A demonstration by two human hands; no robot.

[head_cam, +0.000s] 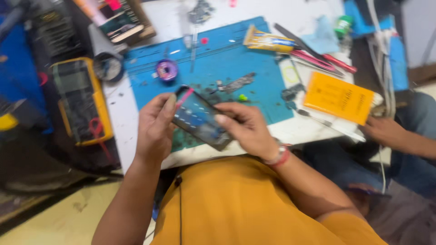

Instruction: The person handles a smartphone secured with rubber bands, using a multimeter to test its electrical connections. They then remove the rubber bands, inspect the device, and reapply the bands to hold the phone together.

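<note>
Both hands hold an open phone (198,119) just above the blue mat (227,63). The left hand (154,129) grips its left end, thumb on the pink edge. The right hand (247,129) holds the other end, fingers curled over it. A yellow meter (81,102) lies left. Another person's hand (386,131) rests near an orange card (338,97).

1. Torso: mustard-yellow short-sleeved shirt (236,204), plain fabric.
2. Thin dark cord (180,213) running down the shirt front from a small dark clip.
3. Right wrist: red and pale bands (278,157), stacked together.
4. Forearms: bare below the sleeves; left hand (154,129) without rings.
</note>
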